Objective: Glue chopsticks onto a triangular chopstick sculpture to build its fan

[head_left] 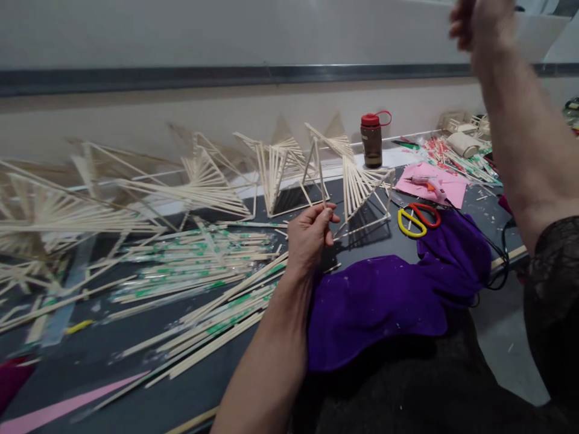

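Note:
My left hand is closed in a pinch on a thin wooden stick that rises from the fingertips. Just beyond it stands a fan-shaped structure of pale sticks on the dark table; whether the held stick is joined to it, I cannot tell. My right hand is raised high at the upper right, away from the table. Its fingers look curled but are blurred and partly cut off by the frame edge. Purple cloth lies beside my left wrist.
Scissors with red and yellow handles and a glue gun on pink paper lie to the right. A red-lidded bottle stands near the wall. Wrapped sticks and more twisted stick structures cover the left.

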